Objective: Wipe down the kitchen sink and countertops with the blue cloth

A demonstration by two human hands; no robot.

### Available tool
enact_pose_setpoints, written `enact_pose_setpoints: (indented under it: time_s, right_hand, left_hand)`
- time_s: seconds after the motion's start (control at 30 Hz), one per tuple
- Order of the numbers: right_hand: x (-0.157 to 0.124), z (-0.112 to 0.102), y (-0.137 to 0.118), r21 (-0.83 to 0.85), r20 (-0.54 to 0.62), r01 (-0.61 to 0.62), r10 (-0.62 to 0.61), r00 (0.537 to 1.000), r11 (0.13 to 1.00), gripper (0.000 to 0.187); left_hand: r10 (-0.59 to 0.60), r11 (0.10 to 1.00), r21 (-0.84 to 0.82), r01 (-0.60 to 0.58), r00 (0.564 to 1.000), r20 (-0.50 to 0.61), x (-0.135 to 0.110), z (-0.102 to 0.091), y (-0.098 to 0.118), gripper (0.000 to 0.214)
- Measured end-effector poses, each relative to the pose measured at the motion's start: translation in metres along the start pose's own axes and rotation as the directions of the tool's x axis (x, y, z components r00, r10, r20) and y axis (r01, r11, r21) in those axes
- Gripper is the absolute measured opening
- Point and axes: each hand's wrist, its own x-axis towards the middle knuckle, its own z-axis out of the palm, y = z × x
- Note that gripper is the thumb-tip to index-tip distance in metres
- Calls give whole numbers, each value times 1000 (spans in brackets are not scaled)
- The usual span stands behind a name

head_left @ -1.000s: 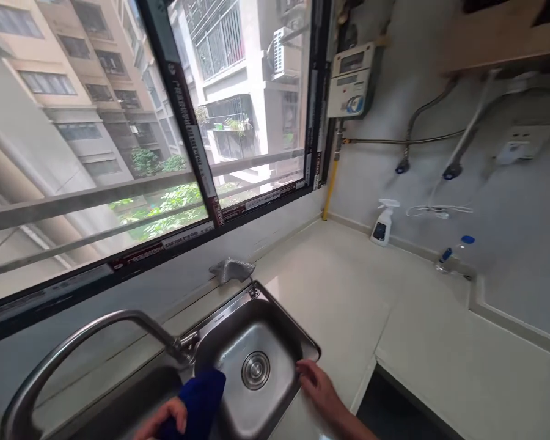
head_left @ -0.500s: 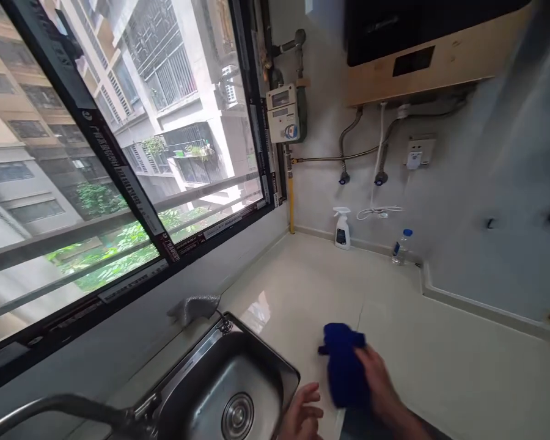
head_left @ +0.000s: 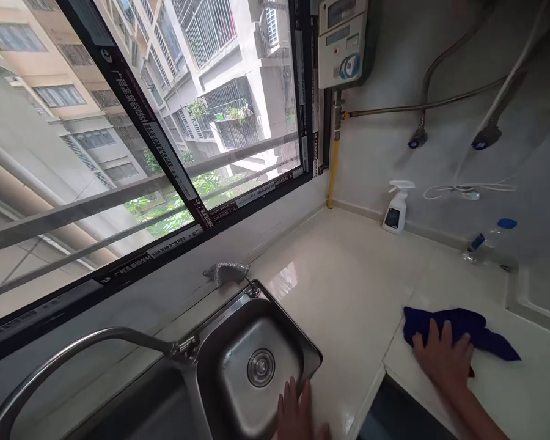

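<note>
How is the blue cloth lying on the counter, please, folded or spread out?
Spread out, not folded: the blue cloth lies flat and rumpled on the counter, pressed under the right hand.

Two hands are counted, one left hand (head_left: pixel 297 412) and one right hand (head_left: pixel 442 360). Two cloths are seen: one blue cloth (head_left: pixel 467 327) and one grey cloth (head_left: pixel 227 272). Two bottles are found: one spray bottle (head_left: pixel 395 211) and one plastic bottle (head_left: pixel 488 241). One faucet (head_left: pixel 96 342), two sink basins (head_left: pixel 238 342), one gas meter (head_left: pixel 341 43) and two blue-handled valves (head_left: pixel 417 139) are counted.

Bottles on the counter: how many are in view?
2. A white spray bottle stands against the back wall near the yellow pipe; a clear blue-capped bottle sits further right along that wall. Others could be out of frame.
</note>
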Motion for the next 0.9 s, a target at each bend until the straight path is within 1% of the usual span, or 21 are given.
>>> enact_pose_setpoints:
  time_s: [0.07,0.13,0.2,0.27,0.37,0.47,0.57,0.63,0.67,0.7,0.77,0.83,0.9]
  right_hand:
    - [21,14,-21,-22,14,52,-52,999,998,73]
    - [44,31,-41,-43,60,114,-111,992,993,70]
    - [64,53,-63,-37,117,186,-180,977,982,67]
    - [79,75,-91,3,175,250,-246,953,968,65]
    - [90,104,-143,117,258,325,-345,903,938,63]
    - [87,120,-203,282,315,374,-453,834,884,64]
    - [70,120,-255,458,344,398,-571,745,795,63]
    - [55,112,-277,557,348,398,-640,685,729,59]
    - [47,107,-284,597,345,392,-666,662,699,56]
    - [40,101,-288,633,341,385,-688,641,672,52]
    - [28,88,-286,687,336,369,-724,603,626,45]
    - [19,73,-273,722,333,365,-758,561,588,41]
    - [12,57,-253,744,331,365,-783,526,560,39]
  left_hand:
    - [-41,999,-20,40,999,-21,-5,3,3,96]
    - [-72,997,-42,71,997,-13,-9,3,7,98]
    - [-94,993,-67,94,996,12,-13,-1,10,97]
    - [-105,991,-76,109,993,49,-15,-8,12,95]
    - [-102,991,-76,114,985,140,-16,-22,14,96]
    - [-104,990,-72,120,975,196,-15,-38,19,97]
    - [-115,990,-52,130,967,226,-14,-54,28,93]
    - [-122,991,-32,133,964,234,-13,-63,34,89]
    - [-124,991,-22,133,966,228,-12,-67,37,87]
    - [-119,992,-17,126,968,219,-12,-71,40,85]
    - [-103,994,-12,108,977,187,-10,-76,43,80]
    - [-97,995,-3,99,983,153,-9,-79,46,75]
    - [-98,995,13,97,987,129,-7,-81,48,73]
